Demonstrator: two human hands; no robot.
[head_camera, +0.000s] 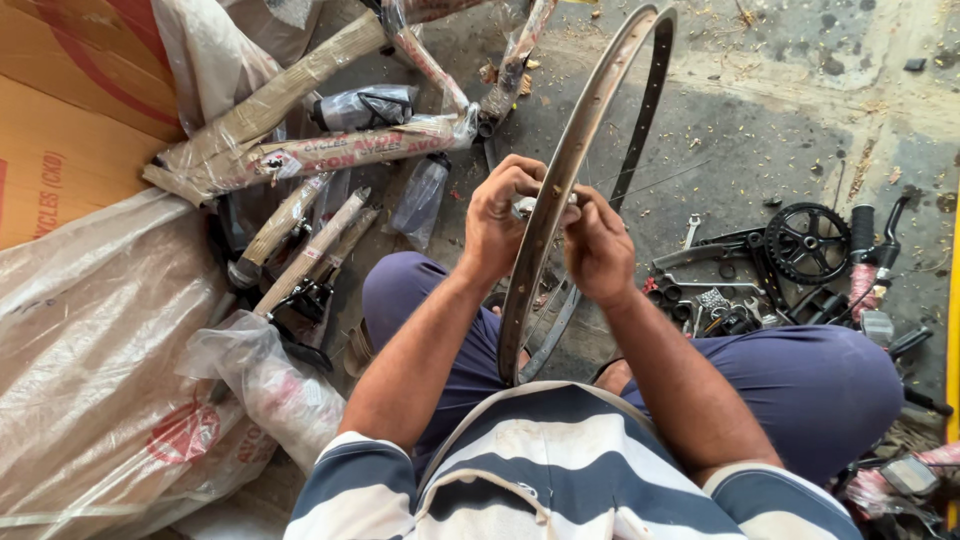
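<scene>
At the far left of the frame lie a cardboard box and crumpled clear plastic sheeting. Just right of them, in the upper left, a wrapped bicycle frame rests on the concrete floor.

In the middle of the frame stands the bare metal wheel rim, upright and edge-on to the camera, its lower part tucked between the person's knees. The left hand is closed on the rim's left side, thumb and fingers pinching a small pale part against the metal; what that part is cannot be told, as it is mostly hidden. The right hand is closed on the rim's right side, directly opposite, its fingers curled toward the same spot.

To do this well, the rim would seem to want steadying by the knees, so both hands stay free for fine finger work. The small part is best kept square to the rim and turned lightly, since a tilted start could jam or slip.

At the right of the frame, well apart from the hands, lie a black chainring, loose spanners and fittings, and handlebar grips on the floor.
</scene>
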